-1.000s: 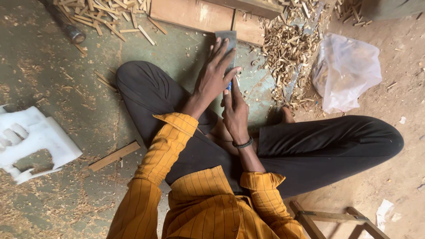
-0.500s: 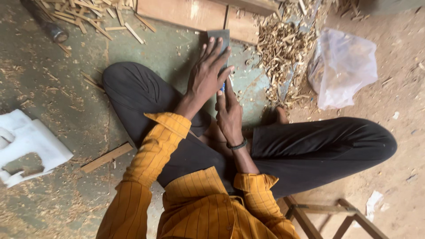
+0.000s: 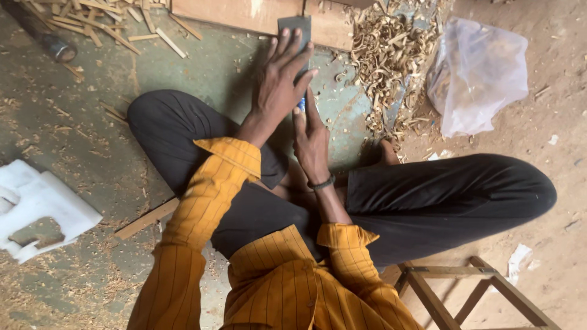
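Left hand [image 3: 278, 85] pressed flat on grey stone [image 3: 295, 27], right hand [image 3: 310, 137] pinching blue-handled blade [image 3: 301, 105] — fingers risked nicking should the blade skid.

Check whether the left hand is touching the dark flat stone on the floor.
Touching. The head view shows the left hand spread flat on the dark flat stone, its fingers overlapping the stone's surface.

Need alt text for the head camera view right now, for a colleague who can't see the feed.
Seen from above, a person in a yellow striped shirt sits cross-legged on a dusty floor, left hand pressed flat on a dark flat stone while the right hand holds a blue-handled tool against it. Wood shavings, a clear plastic bag and a white plastic piece lie around.
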Available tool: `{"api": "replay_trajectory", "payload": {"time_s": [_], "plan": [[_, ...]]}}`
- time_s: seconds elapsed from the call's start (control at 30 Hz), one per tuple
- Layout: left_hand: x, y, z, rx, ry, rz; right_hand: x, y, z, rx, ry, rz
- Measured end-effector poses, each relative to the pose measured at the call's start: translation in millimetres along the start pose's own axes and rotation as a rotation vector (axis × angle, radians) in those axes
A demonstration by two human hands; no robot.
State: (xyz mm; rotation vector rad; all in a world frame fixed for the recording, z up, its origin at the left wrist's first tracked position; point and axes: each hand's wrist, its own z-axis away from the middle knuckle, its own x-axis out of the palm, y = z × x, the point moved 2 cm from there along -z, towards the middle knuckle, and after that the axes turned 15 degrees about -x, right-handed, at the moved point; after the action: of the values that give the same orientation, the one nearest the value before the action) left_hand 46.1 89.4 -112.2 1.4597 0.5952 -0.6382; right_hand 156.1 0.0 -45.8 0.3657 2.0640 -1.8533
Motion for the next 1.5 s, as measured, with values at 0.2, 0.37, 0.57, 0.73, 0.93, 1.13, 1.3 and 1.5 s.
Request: {"api": "replay_trajectory", "payload": {"time_s": [0.2,0.37,0.57,0.73,0.93,1.13,1.3,1.5], "plan": [[0,-1,-37,0.003,0.046,-0.032,11,13,-30,0.464,-0.052,-0.03],[-17,10,-42,0.084,0.062,-0.001,17,8,-35,0.349,0.019,-0.35],[-60,48,17,0.236,0.176,0.324,-19,-22,33,0.455,0.179,-1.054],[-67,47,31,-0.112,0.168,0.499,-73,-31,79,0.435,0.297,-1.069],[-42,32,4,-0.107,0.209,0.307,-86,-11,86,0.394,0.153,-0.596],[-17,36,25,0.103,0.219,0.206,-64,-22,64,0.103,-0.047,-0.084],[-14,36,47,0.136,0.115,0.089,-40,-35,36,0.277,-0.09,-0.085],[-19,31,43,0.095,0.096,0.085,-27,-40,24,0.278,-0.104,-0.035]]}}
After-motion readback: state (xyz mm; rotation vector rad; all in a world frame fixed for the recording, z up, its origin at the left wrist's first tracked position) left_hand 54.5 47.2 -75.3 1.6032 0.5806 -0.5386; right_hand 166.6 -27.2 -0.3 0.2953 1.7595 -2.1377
